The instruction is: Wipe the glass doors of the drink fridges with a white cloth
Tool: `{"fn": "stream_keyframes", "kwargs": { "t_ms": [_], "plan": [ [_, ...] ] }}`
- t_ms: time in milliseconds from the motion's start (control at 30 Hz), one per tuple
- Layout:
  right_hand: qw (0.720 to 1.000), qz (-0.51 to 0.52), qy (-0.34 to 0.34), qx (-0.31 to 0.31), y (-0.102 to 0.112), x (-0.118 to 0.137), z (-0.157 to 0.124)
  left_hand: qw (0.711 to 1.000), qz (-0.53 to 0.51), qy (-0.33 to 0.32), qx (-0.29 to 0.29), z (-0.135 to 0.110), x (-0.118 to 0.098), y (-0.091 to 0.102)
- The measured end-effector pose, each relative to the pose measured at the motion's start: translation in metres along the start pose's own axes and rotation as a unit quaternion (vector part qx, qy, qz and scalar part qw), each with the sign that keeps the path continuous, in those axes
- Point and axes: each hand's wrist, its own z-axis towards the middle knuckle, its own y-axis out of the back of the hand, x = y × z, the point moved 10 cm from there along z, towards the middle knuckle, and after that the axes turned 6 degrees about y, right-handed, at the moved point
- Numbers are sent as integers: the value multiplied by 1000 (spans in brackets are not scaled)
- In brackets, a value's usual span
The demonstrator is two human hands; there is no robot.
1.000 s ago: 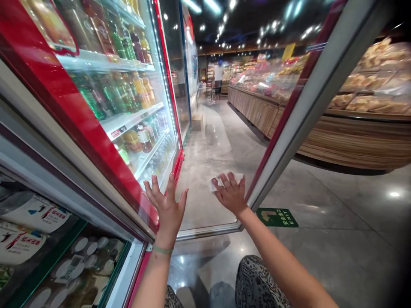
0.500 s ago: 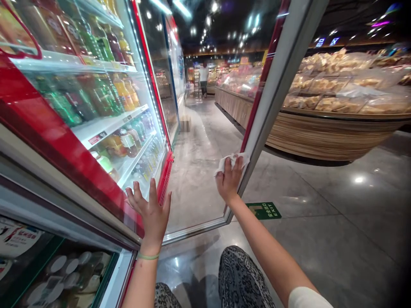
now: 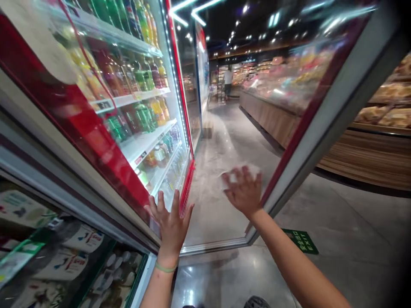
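Observation:
My left hand [image 3: 171, 226] is open, its fingers spread near the lower red-edged side of a glass fridge door [image 3: 77, 128]. A pale band circles that wrist. My right hand [image 3: 245, 192], smeared by motion, presses a white tissue [image 3: 236, 176] to the lower part of the glass, left of the grey door frame [image 3: 298, 171]. Most of the tissue is hidden under the fingers. Behind the glass stands a lit drinks fridge with shelves of bottles [image 3: 144, 113].
At lower left, a chilled shelf holds packs and lidded tubs [image 3: 112, 269]. To the right stands a wood-sided display [image 3: 362, 158] with bagged food. A green exit sign [image 3: 302, 240] lies on the grey floor. A person [image 3: 227, 81] stands far down the aisle.
My view has turned left, so the scene shifts right. My right hand has moved left from the door frame across the glass with the tissue. My left hand stays spread.

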Motion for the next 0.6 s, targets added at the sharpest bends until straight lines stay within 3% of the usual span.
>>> {"fn": "stream_keyframes", "kwargs": {
  "t_ms": [67, 200, 333, 467, 600],
  "plan": [
    [998, -2, -61, 16, 1, -17, 25, 1000, 0, 9, 2, 33, -5, 16],
    [989, 88, 95, 65, -4, 11, 68, 999, -19, 38, -4, 99, -7, 51],
    [997, 69, -9, 36, 4, -4, 102, 1000, -12, 28, -5, 150, -8, 78],
    [983, 135, 73, 103, -5, 20, 135, 1000, 14, 18, 2, 185, -2, 100],
    [990, 95, -81, 64, 9, -18, 186, 1000, 8, 13, 5, 217, 7, 124]
  ]
}}
